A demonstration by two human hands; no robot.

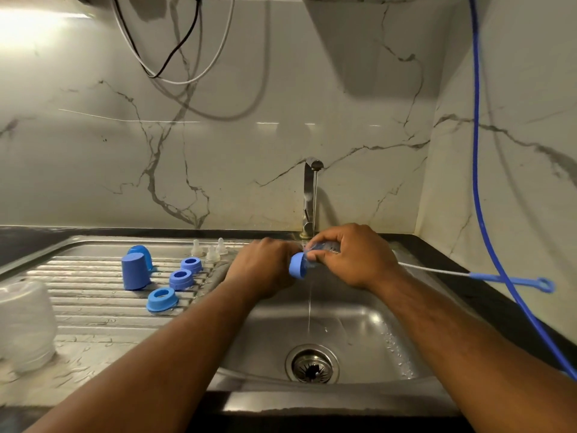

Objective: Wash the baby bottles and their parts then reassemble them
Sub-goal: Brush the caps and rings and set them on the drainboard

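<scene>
- Over the sink [359,323], under the tap's [309,195] thin stream, our right hand [352,257] is clamped round the clear bottle [324,246], blue ring [296,266] toward our left hand [262,267].
- Its fingers are hidden; we cannot tell their hold.
- Wet plastic could slip and drop into the basin if the ring is twisted hard.

The drainboard [93,310] lies left of the sink [359,332], the tap [309,195] behind it. On the drainboard stand two caps [135,271], three rings [181,279] just right of them, teats [212,253] behind the rings — and, far left, perhaps an upturned container [26,320]. Over the sink, a bottle [323,246] sits between left hand [262,267] and right hand [352,254]; a brush [499,276] lies on the counter to the right.
</scene>
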